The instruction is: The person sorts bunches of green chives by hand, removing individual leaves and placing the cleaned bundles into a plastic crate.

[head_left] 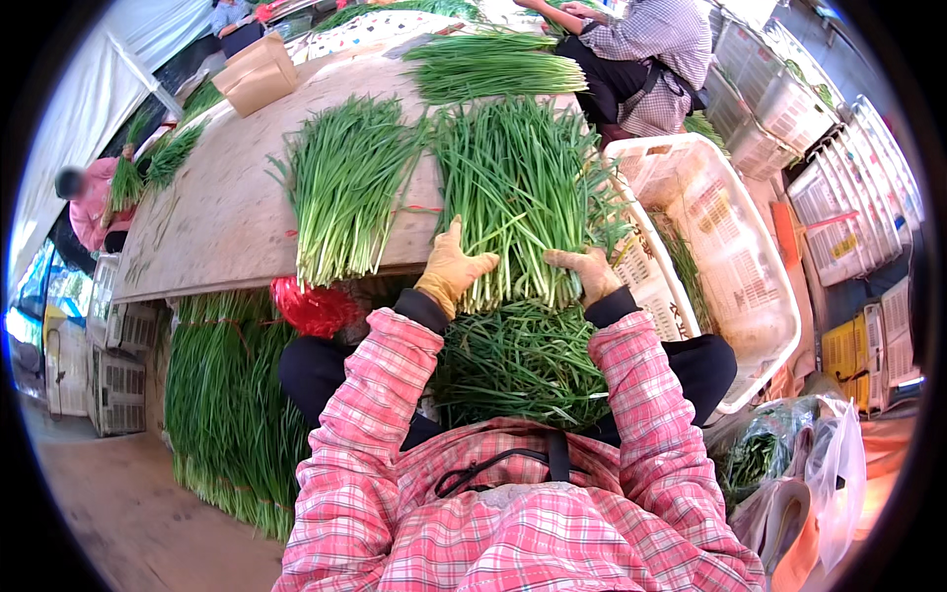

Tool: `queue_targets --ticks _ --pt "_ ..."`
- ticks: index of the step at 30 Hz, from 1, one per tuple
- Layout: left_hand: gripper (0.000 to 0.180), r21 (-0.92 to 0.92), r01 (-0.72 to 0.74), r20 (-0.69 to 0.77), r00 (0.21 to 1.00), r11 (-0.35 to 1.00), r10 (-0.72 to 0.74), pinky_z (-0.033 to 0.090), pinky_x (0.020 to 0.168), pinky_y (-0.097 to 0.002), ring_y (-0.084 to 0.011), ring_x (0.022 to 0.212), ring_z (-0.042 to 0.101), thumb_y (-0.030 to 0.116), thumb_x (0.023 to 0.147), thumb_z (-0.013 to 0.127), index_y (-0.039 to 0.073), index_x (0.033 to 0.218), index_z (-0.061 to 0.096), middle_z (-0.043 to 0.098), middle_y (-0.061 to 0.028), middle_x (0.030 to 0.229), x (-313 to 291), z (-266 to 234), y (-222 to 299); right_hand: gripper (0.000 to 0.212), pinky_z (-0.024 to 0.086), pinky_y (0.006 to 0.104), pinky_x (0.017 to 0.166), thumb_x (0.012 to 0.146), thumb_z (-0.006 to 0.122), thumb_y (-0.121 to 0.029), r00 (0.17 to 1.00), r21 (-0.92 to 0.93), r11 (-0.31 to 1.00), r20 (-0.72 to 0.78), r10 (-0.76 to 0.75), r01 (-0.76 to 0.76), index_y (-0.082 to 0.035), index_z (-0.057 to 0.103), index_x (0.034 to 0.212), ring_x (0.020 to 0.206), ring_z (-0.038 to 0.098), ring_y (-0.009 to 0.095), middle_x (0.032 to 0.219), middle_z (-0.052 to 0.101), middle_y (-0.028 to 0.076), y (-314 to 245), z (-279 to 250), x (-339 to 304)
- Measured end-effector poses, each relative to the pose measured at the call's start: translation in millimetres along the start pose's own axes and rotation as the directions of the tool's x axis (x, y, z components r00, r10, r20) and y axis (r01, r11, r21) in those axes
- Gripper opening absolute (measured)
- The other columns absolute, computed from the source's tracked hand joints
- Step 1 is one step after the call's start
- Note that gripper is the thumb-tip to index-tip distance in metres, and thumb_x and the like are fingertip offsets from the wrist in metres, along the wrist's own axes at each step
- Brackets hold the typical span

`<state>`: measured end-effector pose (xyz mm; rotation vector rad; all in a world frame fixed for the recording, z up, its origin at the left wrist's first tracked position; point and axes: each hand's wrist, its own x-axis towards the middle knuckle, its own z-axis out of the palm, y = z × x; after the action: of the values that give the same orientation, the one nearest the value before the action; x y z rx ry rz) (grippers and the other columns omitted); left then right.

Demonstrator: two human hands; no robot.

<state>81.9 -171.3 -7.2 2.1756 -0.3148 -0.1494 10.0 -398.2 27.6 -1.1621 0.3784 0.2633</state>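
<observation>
A wide pile of garlic chives (518, 187) lies in front of me, pale stalk ends toward me and green leaves pointing away. Gloved in yellow, my left hand (456, 266) grips its left side near the stalk ends, thumb across the top. My right hand (589, 271), also gloved, clasps the right side in the same way; its lower fingers are hidden. A second bunch of chives (350, 187) rests to the left on the wooden table (232, 187). Below my hands, loose green leaves (523, 365) are heaped between my knees.
More chives (493, 69) lie at the table's far side. A white plastic crate (740, 266) stands at my right. Red ties (316, 306) hang at the table edge above tall chive bundles (232, 395). A cardboard box (256, 74) sits far left; a co-worker (646, 59) sits far right.
</observation>
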Motion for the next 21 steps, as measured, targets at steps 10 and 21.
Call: queue_targets --ticks 10,21 --pt "0.098 0.239 -0.007 -0.036 0.999 0.971 0.016 0.041 0.095 -0.0433 -0.0405 0.112 0.049 0.036 0.065 0.078 -0.003 0.139 0.028 0.047 -0.0275 0.125 -2 19 16 0.044 0.050 0.0304 0.079 0.067 0.080 -0.012 0.896 -0.247 0.867 0.009 -0.444 0.432 0.003 0.061 0.103 0.082 0.062 0.017 0.096 0.068 0.010 52 28 32" --pt "0.109 0.270 0.017 -0.040 0.999 0.963 -0.006 0.034 0.104 -0.0397 -0.0404 0.123 0.039 0.043 0.061 0.077 -0.004 0.142 0.021 0.038 -0.0291 0.131 0 16 16 0.037 0.050 0.0372 0.042 0.068 0.076 -0.007 0.996 -0.151 0.986 -0.049 -0.080 0.072 0.006 0.058 0.097 0.062 0.063 0.023 0.078 0.064 0.013 -4 -39 -12"
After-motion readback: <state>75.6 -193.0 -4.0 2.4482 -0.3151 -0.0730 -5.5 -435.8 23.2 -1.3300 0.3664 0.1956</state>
